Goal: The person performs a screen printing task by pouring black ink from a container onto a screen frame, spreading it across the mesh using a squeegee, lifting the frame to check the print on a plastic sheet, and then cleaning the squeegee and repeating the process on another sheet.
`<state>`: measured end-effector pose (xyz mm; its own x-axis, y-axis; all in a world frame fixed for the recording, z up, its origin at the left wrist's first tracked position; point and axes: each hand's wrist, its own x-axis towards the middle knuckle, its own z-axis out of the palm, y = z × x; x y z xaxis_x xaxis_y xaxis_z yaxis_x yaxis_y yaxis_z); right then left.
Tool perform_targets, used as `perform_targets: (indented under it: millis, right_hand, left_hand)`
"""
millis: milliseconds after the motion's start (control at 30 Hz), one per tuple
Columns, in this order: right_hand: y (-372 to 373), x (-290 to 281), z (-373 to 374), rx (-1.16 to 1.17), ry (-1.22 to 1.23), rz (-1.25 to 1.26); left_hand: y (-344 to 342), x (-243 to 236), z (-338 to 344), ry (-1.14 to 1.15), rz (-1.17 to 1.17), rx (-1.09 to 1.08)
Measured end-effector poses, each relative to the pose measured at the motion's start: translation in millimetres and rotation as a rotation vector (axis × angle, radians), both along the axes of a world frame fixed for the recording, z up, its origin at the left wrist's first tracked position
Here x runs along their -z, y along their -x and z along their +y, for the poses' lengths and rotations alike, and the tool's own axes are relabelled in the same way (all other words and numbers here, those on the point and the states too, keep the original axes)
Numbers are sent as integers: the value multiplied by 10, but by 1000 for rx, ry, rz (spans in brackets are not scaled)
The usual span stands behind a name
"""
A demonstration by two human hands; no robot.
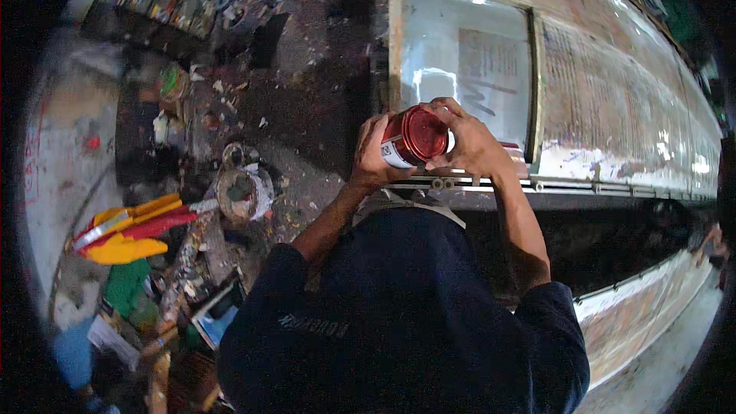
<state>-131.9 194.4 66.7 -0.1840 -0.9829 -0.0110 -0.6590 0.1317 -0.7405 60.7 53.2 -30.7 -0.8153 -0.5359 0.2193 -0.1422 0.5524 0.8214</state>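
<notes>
A dark navy shirt (414,314) is worn, its sleeves (556,322) loose and short, with small grey lettering (313,327) toward the left.

The left fisheye camera, worn on the head, looks steeply down over a navy shirt (406,299) at the left hand (372,152) and right hand (477,146) close below.

Right of the hands (372,152) (474,142) — a long worktop (613,69), a framed panel (464,61) on it just beyond them; left — dark floor (310,69) dotted with pale scraps (263,122).

Forearms (524,218) forward, fingers (447,106) curved inward
</notes>
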Motion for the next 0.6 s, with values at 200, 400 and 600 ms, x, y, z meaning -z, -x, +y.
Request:
perform_targets:
  millis: [200, 400, 600]
  right_hand:
    - [-34, -72, -338, -154, -72, 71]
    - [-432, 12, -894, -180, 71, -113]
    - [-978, 555, -1527, -104, 131, -292]
  left_hand:
    - [-232, 58, 22, 104, 8, -120]
    - [-907, 229, 95, -69, 136, -398]
    - [-1863, 797, -127, -562, 252, -802]
